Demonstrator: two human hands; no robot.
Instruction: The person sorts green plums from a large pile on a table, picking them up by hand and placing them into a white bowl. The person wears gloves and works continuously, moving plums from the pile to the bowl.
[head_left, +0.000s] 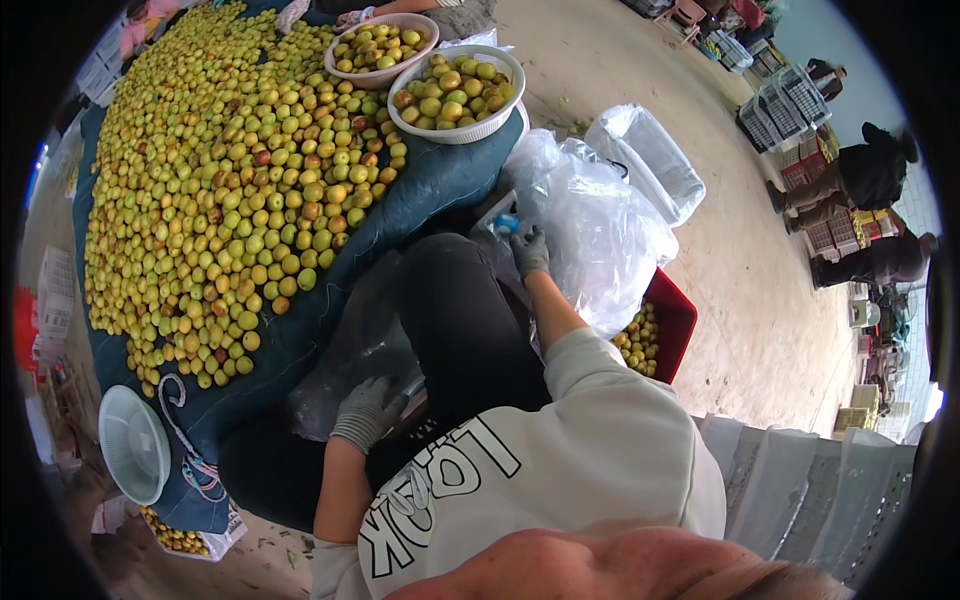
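My left hand (366, 410), in a grey knit glove, lies by my thigh against a clear plastic bag (368, 335). Its fingers are stretched out, and their tips are partly lost against the plastic. Farther forward, my right hand (530, 252), gloved too, reaches beside my knee to a small blue object (507, 222) whose kind I cannot make out. The right fingers look slightly apart. Close to that hand is a heap of clear plastic bags (605, 235). Ahead and to the left, green and brownish round fruits (230, 190) cover a dark blue padded cloth (425, 190).
Fruit fills a white basket (497, 127) and a pink basket (345, 72) at the pile's far side. A pale green basin (135, 445) stands left. On the right are a plastic-lined basket (650, 165) and a red crate (676, 325) of fruit. People (870, 180) stand beyond.
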